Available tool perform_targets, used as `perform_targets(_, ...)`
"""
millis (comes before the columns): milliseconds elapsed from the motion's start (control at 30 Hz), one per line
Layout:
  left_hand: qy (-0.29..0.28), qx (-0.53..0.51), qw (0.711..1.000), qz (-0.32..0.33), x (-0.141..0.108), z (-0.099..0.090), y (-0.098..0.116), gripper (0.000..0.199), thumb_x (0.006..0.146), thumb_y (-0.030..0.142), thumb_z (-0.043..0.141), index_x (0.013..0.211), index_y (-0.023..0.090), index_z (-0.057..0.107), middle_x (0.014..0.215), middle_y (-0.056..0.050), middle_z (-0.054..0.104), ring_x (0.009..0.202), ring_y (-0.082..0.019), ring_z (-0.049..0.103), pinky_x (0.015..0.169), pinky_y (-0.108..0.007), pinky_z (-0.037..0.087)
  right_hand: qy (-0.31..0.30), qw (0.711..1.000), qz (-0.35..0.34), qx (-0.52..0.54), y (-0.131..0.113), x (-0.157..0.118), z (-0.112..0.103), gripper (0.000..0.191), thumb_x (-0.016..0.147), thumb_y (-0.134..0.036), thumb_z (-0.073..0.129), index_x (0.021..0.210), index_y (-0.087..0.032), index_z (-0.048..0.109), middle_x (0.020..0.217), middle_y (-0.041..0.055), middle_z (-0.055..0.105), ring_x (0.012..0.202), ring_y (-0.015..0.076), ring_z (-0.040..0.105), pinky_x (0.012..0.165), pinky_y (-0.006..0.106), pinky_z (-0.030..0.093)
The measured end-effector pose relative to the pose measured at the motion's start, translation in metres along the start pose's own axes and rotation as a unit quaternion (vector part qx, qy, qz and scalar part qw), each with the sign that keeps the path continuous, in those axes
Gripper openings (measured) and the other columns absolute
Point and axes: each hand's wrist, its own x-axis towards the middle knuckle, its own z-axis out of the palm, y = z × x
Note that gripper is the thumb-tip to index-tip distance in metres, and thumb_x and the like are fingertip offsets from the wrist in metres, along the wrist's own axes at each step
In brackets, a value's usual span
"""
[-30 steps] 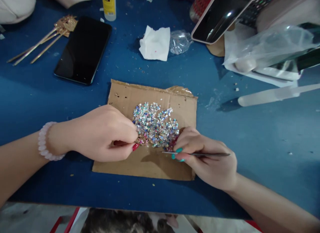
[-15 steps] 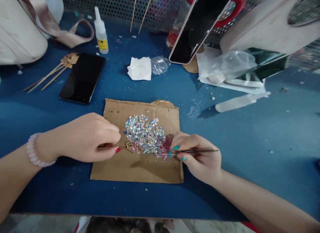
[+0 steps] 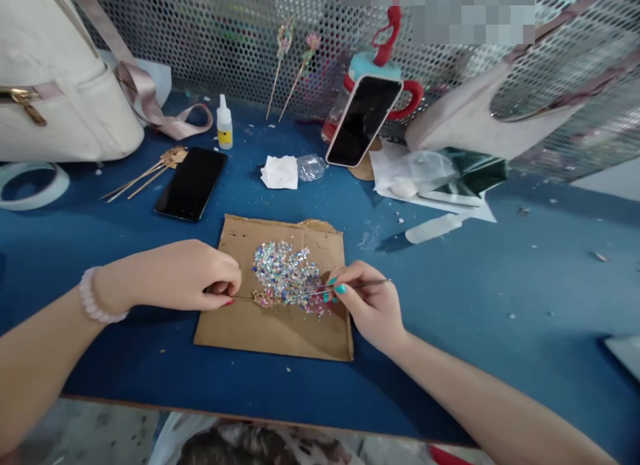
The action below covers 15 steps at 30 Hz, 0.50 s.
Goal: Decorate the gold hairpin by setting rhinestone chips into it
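Note:
A piece of cardboard [image 3: 275, 332] lies on the blue table with a pile of glittering chips [image 3: 285, 268] on it. My left hand [image 3: 195, 275], closed, pinches the thin stem of a small gold ornament [image 3: 263, 298] over the cardboard's left part. The ornament's head rests by the lower left edge of the pile. In my right hand [image 3: 367, 302] are thin metal tweezers [image 3: 323, 290], pinched between thumb and fingers, their tips at the right side of the chips. Pinkish pieces [image 3: 317, 305] lie under those tips.
Behind the cardboard are a black phone [image 3: 191, 184], glue bottle [image 3: 225, 126], white paper [image 3: 280, 172] and a phone [image 3: 364, 122] leaning on a cup. Gold sticks [image 3: 145, 175] and tape [image 3: 35, 188] lie left, a white tube [image 3: 435, 228] right. Bags [image 3: 65, 85] stand against the mesh.
The view has tilted up, showing more of the mesh, cup and bags. Both hands keep their hold, and the tweezers still point at the right side of the pile.

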Motion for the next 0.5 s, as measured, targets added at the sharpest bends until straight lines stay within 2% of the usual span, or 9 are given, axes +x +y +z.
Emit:
perform_targets(267, -0.017, -0.028, 0.999, -0.027, -0.005, -0.001, 0.004, 0.013, 0.083, 0.014, 0.056, 0.071, 0.02, 0.058, 0.073, 0.005, 0.057, 0.061, -0.007, 0.05, 0.057, -0.02, 0.032, 0.004, 0.999, -0.009, -0.05, 0.001, -0.001, 0.0, 0.019, 0.083, -0.034, 0.064, 0.072, -0.02, 0.058, 0.061, -0.0022, 0.06, 0.051, 0.0096, 0.058, 0.046, 0.02, 0.048)
perform_targets(500, -0.03, -0.038, 0.998, -0.038, -0.01, -0.008, -0.008, 0.014, 0.087, 0.023, 0.052, 0.085, 0.024, 0.066, 0.085, 0.004, 0.065, 0.072, -0.01, 0.058, 0.065, -0.02, 0.038, 0.059, 0.991, -0.044, -0.113, 0.006, 0.005, -0.004, 0.017, 0.087, -0.034, 0.058, 0.077, -0.02, 0.059, 0.065, -0.0007, 0.063, 0.057, 0.0109, 0.06, 0.052, 0.021, 0.049)
